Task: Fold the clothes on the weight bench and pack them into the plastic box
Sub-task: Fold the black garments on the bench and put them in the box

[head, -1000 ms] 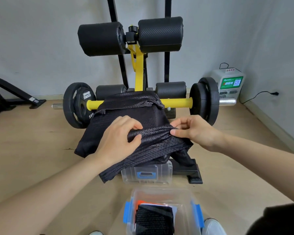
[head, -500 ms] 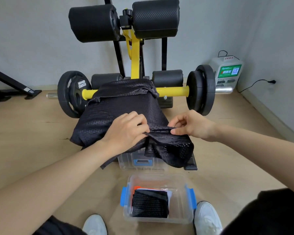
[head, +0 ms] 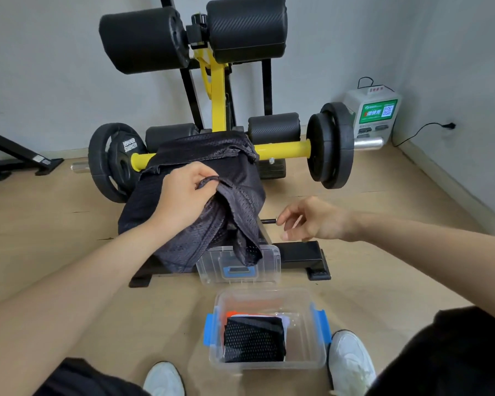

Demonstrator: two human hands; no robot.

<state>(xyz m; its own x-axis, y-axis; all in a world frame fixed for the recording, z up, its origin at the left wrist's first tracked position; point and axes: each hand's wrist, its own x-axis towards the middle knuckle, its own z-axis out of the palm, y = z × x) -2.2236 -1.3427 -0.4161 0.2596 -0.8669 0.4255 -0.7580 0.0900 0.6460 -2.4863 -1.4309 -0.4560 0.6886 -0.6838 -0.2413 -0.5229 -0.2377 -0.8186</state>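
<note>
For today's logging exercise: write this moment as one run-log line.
stage: folding | left hand: gripping black mesh garment on bench | right hand: free, beside garment | box: open, one folded item inside

The black mesh garment (head: 200, 201) drapes over the weight bench (head: 300, 254), hiding its pad and most of its frame. The upright posts run out at the top edge. The left hand (head: 183, 195) covers the fold it grips. Print on the charging unit (head: 376, 112) is too small to read. Clothes beneath the folded piece (head: 253, 338) in the plastic box (head: 306, 304) stay mostly covered.
</note>
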